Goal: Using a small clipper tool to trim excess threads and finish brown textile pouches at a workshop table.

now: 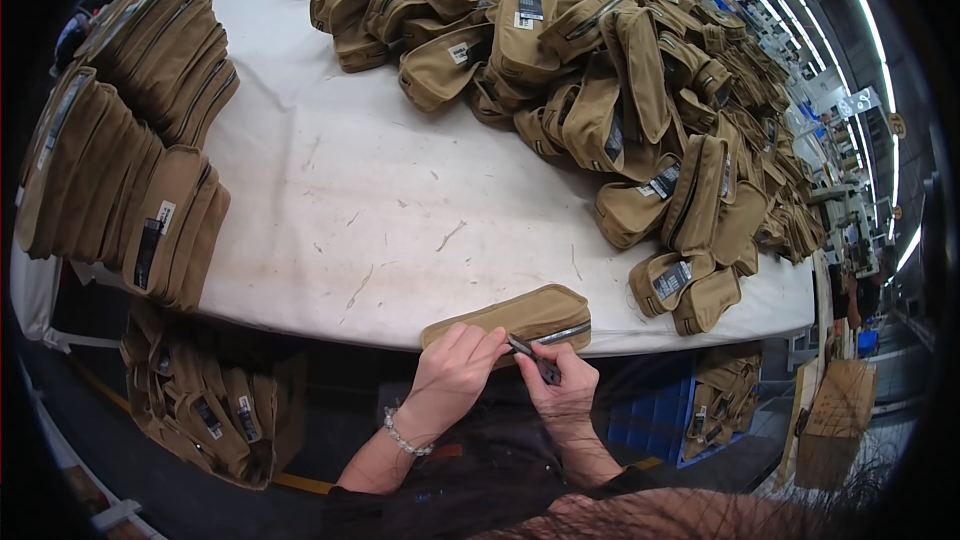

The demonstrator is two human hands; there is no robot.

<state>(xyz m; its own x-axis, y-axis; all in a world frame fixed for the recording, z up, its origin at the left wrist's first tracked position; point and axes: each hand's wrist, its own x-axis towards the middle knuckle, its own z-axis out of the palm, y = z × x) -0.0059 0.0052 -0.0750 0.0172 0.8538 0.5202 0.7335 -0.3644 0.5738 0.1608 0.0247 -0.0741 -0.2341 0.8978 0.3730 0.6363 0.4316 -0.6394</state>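
A tan fabric zippered pouch [510, 312] lies at the table's near edge, right in front of me. My left hand [460, 370], with a beaded bracelet at its wrist, is closed in a pinch by the pouch's near side. My right hand [562, 380] is closed around a narrow black object [545, 368], whose exact kind I cannot make out. The tip of that object meets the left fingertips, and what those fingers grip is hidden. Along the pouch's right end runs a zipper [565, 334].
A large heap of similar tan pouches [625, 90] covers the far and right parts of the white table [330, 180]. Neat stacks of pouches [165, 230] stand at the left edge. Below are a carton [290, 410] and a blue crate [650, 415], both with pouches. Thread scraps lie on the tabletop.
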